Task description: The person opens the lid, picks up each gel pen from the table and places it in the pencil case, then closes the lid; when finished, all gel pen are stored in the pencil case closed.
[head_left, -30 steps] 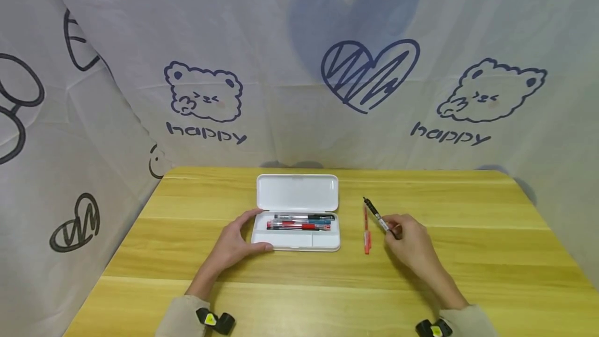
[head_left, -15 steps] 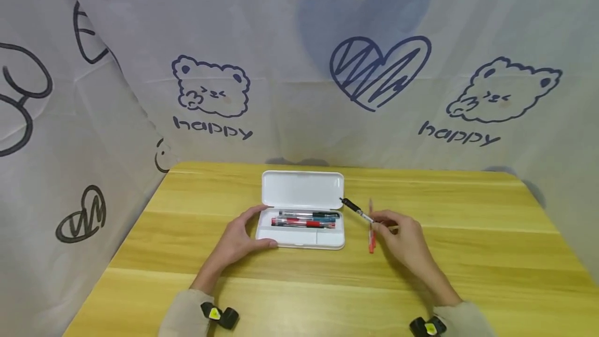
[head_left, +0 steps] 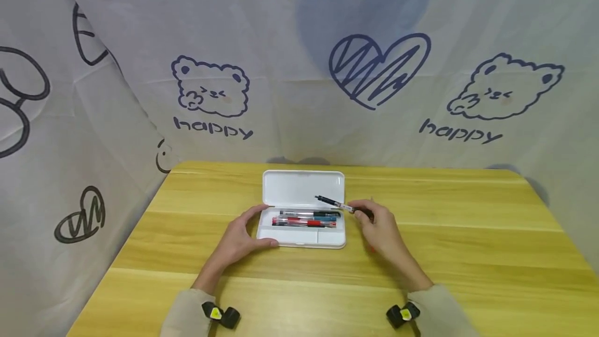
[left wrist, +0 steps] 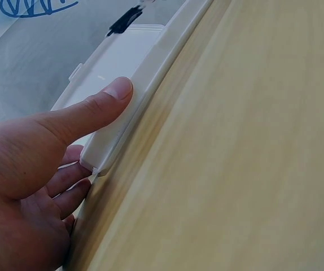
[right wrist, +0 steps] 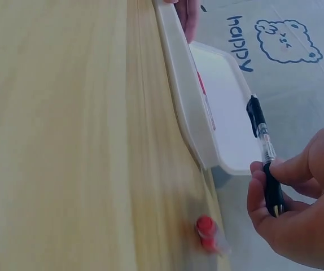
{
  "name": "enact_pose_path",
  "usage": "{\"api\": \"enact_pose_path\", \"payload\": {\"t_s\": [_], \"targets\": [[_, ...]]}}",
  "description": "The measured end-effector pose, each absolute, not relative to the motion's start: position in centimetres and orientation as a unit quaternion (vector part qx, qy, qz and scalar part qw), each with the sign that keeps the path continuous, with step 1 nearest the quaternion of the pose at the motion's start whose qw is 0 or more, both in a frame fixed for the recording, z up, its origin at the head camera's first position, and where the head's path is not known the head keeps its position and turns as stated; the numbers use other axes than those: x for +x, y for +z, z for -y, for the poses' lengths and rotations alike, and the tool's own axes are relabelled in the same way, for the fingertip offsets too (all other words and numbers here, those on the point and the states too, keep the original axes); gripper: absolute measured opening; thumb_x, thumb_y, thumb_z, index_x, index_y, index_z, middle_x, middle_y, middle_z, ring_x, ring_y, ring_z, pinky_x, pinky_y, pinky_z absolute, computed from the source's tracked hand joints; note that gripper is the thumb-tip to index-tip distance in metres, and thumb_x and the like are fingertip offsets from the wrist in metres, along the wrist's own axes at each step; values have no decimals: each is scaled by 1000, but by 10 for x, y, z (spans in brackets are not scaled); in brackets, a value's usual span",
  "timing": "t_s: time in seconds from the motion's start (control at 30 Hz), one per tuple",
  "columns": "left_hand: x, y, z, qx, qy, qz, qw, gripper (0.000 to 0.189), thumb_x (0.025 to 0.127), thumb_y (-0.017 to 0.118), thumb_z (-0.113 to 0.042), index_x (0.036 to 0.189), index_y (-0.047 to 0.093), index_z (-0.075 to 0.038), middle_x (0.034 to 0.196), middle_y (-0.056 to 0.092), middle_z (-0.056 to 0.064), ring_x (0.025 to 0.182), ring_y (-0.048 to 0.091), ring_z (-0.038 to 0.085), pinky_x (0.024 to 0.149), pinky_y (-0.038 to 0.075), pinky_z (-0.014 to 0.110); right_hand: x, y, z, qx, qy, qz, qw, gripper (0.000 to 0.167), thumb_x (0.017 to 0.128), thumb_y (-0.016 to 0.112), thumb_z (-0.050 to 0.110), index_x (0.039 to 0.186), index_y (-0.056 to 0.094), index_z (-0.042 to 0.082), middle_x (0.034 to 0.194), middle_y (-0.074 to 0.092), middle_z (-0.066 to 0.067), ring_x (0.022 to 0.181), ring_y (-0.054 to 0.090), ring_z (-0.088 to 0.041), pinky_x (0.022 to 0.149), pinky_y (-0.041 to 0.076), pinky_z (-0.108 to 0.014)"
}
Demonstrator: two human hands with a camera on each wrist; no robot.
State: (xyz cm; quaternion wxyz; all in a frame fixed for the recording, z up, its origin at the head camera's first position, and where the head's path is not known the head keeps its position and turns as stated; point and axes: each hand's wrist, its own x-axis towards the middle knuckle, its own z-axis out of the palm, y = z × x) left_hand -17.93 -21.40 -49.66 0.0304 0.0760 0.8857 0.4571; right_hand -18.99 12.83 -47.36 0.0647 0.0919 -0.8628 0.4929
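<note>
A white pencil case point(head_left: 295, 236) lies on the table with its lid point(head_left: 299, 186) raised at the back. Several pens point(head_left: 304, 221), with black, blue and red parts, lie in its rear compartment. My left hand point(head_left: 238, 243) holds the left end of the case, thumb on the front rim and fingers round the end. Over the right rear of the case, my right hand point(head_left: 383, 230) pinches a black-and-clear ballpoint pen point(right wrist: 266, 144) by its black end, its other end pointing left. A red pen point(right wrist: 207, 234) lies on the table under the right hand, mostly hidden in the head view.
The wooden table point(head_left: 299, 285) carries the case, its back edge near a pale curtain point(head_left: 290, 87) printed with bears and hearts. Black wrist cameras sit at both cuffs.
My right hand has carried the black pen leftward from above the red pen to the case's right end, and the pen now lies flatter. The left hand stays on the case.
</note>
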Motion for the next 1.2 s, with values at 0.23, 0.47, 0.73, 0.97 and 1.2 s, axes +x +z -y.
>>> {"api": "enact_pose_path", "payload": {"t_s": [0.23, 0.47, 0.73, 0.97, 1.2], "targets": [[-178, -499, 215, 71, 455, -887, 31, 93, 67, 98, -37, 146, 54, -18, 155, 47, 15, 147, 36, 35, 121, 27, 56, -197, -480, -107, 108, 510, 850, 73, 20, 95, 64, -8, 111, 75, 0, 113, 72, -17, 109, 65, -33, 113, 38, -56], [-175, -501, 217, 65, 460, -885, 31, 92, 67, 98, -37, 146, 55, -19, 155, 48, 14, 147, 37, 35, 121, 26, 57, -200, -481, -84, 111, 510, 848, 90, 19, 91, 69, -7, 104, 78, 4, 109, 74, -14, 111, 66, -33, 120, 22, -61], [-176, -502, 217, 67, 457, -886, 35, 93, 67, 98, -38, 147, 54, -19, 156, 46, 14, 148, 35, 35, 122, 25, 56, -203, -484, -64, 93, 504, 855, 71, 19, 91, 71, -6, 101, 80, 8, 106, 74, -8, 107, 66, -28, 99, 52, -49], [-178, -501, 215, 70, 459, -885, 36, 93, 68, 98, -39, 147, 54, -20, 157, 45, 14, 149, 34, 35, 122, 25, 57, -203, -486, -55, 105, 482, 867, 76, 17, 89, 74, -4, 97, 81, 10, 101, 75, -6, 104, 67, -28, 97, 53, -50], [-179, -499, 214, 71, 459, -885, 35, 93, 68, 98, -38, 147, 54, -20, 157, 45, 14, 149, 34, 35, 122, 26, 56, -203, -484, -53, 131, 455, 878, 68, 14, 89, 75, -3, 93, 82, 9, 97, 76, -5, 102, 69, -28, 96, 54, -49]]}}
